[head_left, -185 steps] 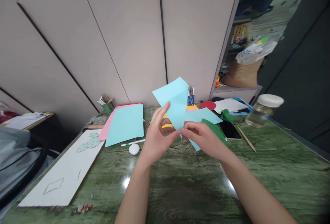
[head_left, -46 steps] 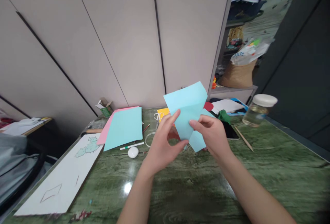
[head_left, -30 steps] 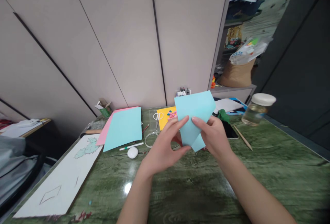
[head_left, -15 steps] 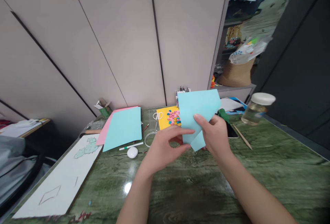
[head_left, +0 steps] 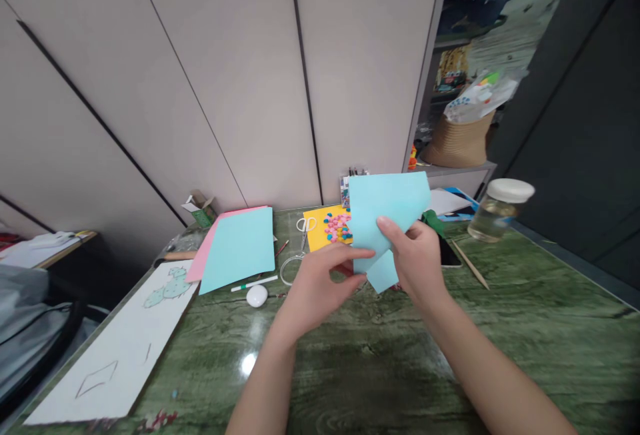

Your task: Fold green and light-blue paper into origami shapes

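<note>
At the lower centre of the frame, the left hand (head_left: pixel 320 281) is now resting its index finger lower on the held pale blue sheet (head_left: pixel 385 198), near its lower-left edge, its thumb touching the bottom; whether the two are pinching cannot be told. The right hand (head_left: pixel 420 261) is gripping the sheet, thumb across the front, remaining fingers behind. In this inspection's judgement, the right is therefore carrying the main hold.

The sheet is standing squarer than before, right of centre, above the left fingers and mostly left of and above the right thumb. Beyond it, mid-frame, its shift rightward is exposing small pink and blue pieces (head_left: pixel 338 227) on a yellow sheet (head_left: pixel 315 243), scissors (head_left: pixel 306 225) lying alongside.
</note>
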`<move>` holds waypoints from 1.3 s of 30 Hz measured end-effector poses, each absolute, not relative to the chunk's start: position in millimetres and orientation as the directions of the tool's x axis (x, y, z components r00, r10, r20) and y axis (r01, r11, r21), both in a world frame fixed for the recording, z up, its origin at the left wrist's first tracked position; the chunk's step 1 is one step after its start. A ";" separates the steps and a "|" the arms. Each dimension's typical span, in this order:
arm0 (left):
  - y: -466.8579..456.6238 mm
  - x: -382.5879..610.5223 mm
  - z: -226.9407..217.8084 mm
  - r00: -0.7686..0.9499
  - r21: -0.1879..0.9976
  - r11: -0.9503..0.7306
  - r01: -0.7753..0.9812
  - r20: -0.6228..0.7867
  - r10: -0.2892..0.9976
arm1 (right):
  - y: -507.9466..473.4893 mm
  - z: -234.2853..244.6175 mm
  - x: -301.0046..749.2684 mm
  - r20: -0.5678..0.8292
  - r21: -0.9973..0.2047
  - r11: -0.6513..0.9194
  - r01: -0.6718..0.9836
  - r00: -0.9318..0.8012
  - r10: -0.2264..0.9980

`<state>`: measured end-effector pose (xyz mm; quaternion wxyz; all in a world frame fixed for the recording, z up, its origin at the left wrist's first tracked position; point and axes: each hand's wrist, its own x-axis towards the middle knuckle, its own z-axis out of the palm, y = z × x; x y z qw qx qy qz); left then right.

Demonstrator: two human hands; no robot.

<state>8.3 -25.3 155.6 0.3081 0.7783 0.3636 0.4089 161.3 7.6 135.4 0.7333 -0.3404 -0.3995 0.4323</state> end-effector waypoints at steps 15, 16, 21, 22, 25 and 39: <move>-22.8 26.1 146.7 0.157 0.938 -0.340 0.064 0.327 0.932 | 8.4 140.6 157.0 0.268 -0.765 0.485 -0.424 0.475 0.838; -23.1 25.3 146.9 0.166 0.932 -0.357 0.062 0.343 0.924 | 8.2 140.6 156.4 0.257 -0.758 0.475 -0.446 0.465 0.847; -24.0 19.8 148.3 0.271 0.852 -0.505 0.140 0.457 0.847 | 7.4 140.8 154.2 0.239 -0.761 0.432 -0.484 0.410 0.880; -23.8 18.7 148.3 0.294 0.828 -0.535 0.168 0.476 0.829 | 7.3 140.8 153.9 0.242 -0.763 0.431 -0.482 0.405 0.882; -22.6 15.9 147.2 0.339 0.785 -0.581 0.216 0.498 0.798 | 7.0 140.6 153.6 0.249 -0.759 0.435 -0.485 0.402 0.881; -21.2 17.1 144.7 0.362 0.761 -0.615 0.207 0.524 0.771 | 8.8 142.5 158.1 0.246 -0.766 0.378 -0.520 0.307 0.920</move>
